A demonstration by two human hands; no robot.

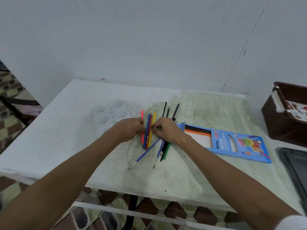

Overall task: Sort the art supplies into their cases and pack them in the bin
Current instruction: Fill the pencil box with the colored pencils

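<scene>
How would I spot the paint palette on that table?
Start at the white table and look left of the person's left hand. The paint palette lies flat there: a white tray of round wells, the only uncoloured item.

left hand [131, 129]: fingers curled, palm down | right hand [166, 130]: fingertips pinched | forearms converging
</scene>
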